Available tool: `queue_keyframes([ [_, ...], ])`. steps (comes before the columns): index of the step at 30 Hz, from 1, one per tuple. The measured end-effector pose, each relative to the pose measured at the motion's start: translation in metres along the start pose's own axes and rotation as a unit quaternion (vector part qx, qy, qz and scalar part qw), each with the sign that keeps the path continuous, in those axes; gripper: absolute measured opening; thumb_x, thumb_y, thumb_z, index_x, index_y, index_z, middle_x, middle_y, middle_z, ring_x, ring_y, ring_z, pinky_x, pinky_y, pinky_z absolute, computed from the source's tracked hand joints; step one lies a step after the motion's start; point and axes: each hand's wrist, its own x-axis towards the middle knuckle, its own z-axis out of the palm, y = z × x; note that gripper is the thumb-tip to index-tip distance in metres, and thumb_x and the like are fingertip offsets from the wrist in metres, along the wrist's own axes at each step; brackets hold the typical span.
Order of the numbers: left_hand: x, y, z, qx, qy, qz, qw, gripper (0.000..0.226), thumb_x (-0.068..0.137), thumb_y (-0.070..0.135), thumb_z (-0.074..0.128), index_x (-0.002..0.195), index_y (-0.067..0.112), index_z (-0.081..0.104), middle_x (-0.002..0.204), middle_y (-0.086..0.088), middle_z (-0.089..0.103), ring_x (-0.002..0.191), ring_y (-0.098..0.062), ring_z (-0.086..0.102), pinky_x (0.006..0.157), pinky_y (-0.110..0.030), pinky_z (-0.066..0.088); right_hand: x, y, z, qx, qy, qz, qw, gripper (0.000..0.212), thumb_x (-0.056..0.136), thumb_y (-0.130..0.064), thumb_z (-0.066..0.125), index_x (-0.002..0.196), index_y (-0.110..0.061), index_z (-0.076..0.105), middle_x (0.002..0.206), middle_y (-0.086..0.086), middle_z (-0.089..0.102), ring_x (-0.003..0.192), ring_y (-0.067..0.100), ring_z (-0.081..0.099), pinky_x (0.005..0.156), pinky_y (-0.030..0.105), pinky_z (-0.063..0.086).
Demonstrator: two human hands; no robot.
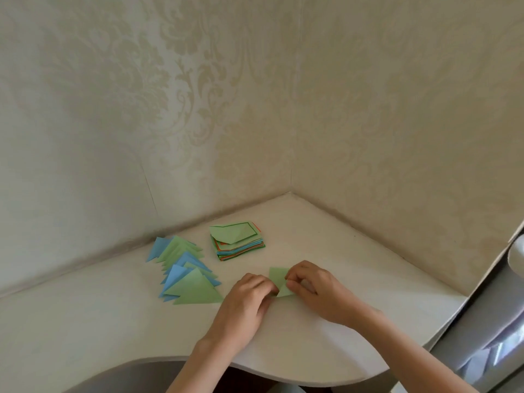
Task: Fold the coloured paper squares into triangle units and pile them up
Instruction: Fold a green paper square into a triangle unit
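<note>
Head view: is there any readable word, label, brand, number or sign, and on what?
None: no text shows anywhere in this view.
Paper stack: plain coloured sheets, no print.
Folded triangles: plain green and blue.
Green paper held by the left hand and right hand: blank.
Wallpaper: floral pattern only.

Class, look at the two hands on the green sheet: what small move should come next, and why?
Probably press the fold flat. Both the left hand and the right hand pinch the green paper, which lies only part-folded on the table; the finished triangles beside it lie flat and sharply creased.
</note>
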Motion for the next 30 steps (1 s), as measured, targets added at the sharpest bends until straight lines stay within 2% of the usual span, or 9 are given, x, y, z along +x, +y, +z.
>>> queue_keyframes([
  [3,-0.002,0.001,0.001,0.048,0.009,0.012,0.999,0.019,0.076,0.004,0.066,0.085,0.020,0.065,0.086,0.012,0.060,0.084,-0.011,0.052,0.071,-0.029,0.048,-0.002,0.004,0.001,-0.010,0.015,-0.036,0.999,0.006,0.090,-0.032,0.061,0.092,-0.026,0.061,0.096,-0.014,0.056,0.089,0.001,0.055,0.082,0.017,0.044],
  [6,-0.004,0.004,0.002,0.061,0.020,0.015,0.998,0.008,0.080,0.015,0.066,0.081,0.022,0.064,0.082,0.014,0.058,0.079,-0.010,0.050,0.067,-0.029,0.047,-0.009,0.009,0.002,0.001,0.039,-0.058,0.998,0.015,0.087,-0.035,0.065,0.097,-0.024,0.063,0.099,-0.014,0.058,0.093,0.001,0.056,0.082,0.013,0.042],
  [11,-0.001,0.003,0.006,0.001,0.051,-0.063,0.997,0.005,0.082,0.021,0.069,0.083,0.020,0.065,0.076,0.014,0.057,0.077,-0.008,0.048,0.068,-0.022,0.041,-0.014,0.015,0.006,-0.028,0.036,-0.064,0.997,0.035,0.077,-0.055,0.064,0.091,-0.023,0.069,0.109,-0.015,0.054,0.098,-0.001,0.055,0.089,0.015,0.043],
  [15,0.002,0.007,0.006,-0.020,0.082,-0.119,0.989,0.017,0.077,0.025,0.076,0.090,0.022,0.066,0.065,0.020,0.045,0.072,-0.009,0.051,0.064,-0.019,0.038,-0.012,0.013,0.016,-0.054,0.072,-0.056,0.994,0.030,0.083,-0.052,0.057,0.084,-0.024,0.067,0.106,-0.017,0.051,0.088,0.001,0.055,0.084,0.023,0.046],
  [20,0.004,0.009,0.012,-0.027,0.107,-0.161,0.981,0.024,0.076,0.035,0.076,0.093,0.025,0.061,0.066,0.013,0.052,0.071,-0.009,0.050,0.064,-0.024,0.041,-0.010,0.012,0.023,-0.047,0.118,-0.017,0.992,0.022,0.086,-0.043,0.061,0.078,-0.023,0.067,0.106,-0.014,0.051,0.094,0.004,0.053,0.087,0.025,0.043],
  [22,0.006,0.010,0.015,-0.012,0.105,-0.171,0.980,0.028,0.076,0.034,0.076,0.097,0.024,0.060,0.065,0.013,0.050,0.071,-0.013,0.050,0.066,-0.028,0.042,-0.007,0.011,0.026,-0.057,0.120,0.005,0.991,0.020,0.084,-0.043,0.066,0.075,-0.025,0.064,0.107,-0.012,0.050,0.100,0.006,0.050,0.089,0.021,0.039],
  [25,0.008,0.010,0.018,0.000,0.081,-0.193,0.978,0.035,0.077,0.034,0.075,0.104,0.024,0.055,0.068,0.015,0.048,0.074,-0.014,0.048,0.070,-0.030,0.041,-0.003,0.012,0.026,-0.036,0.125,0.049,0.990,0.021,0.075,-0.043,0.074,0.074,-0.026,0.061,0.104,-0.011,0.050,0.099,0.006,0.048,0.083,0.007,0.032],
  [27,0.010,0.008,0.018,-0.016,0.066,-0.206,0.976,0.037,0.076,0.033,0.076,0.104,0.025,0.053,0.073,0.014,0.049,0.076,-0.013,0.049,0.072,-0.031,0.042,0.000,0.012,0.025,-0.011,0.128,0.068,0.989,0.024,0.071,-0.040,0.078,0.081,-0.026,0.062,0.101,-0.010,0.049,0.097,0.007,0.049,0.080,0.003,0.030],
  [30,0.011,0.003,0.016,-0.054,0.062,-0.218,0.972,0.036,0.074,0.024,0.078,0.100,0.024,0.054,0.080,0.011,0.048,0.074,-0.008,0.049,0.072,-0.027,0.044,0.004,0.012,0.022,0.000,0.096,0.091,0.991,0.032,0.071,-0.035,0.079,0.097,-0.029,0.062,0.104,-0.011,0.048,0.100,0.008,0.046,0.079,0.003,0.028],
])
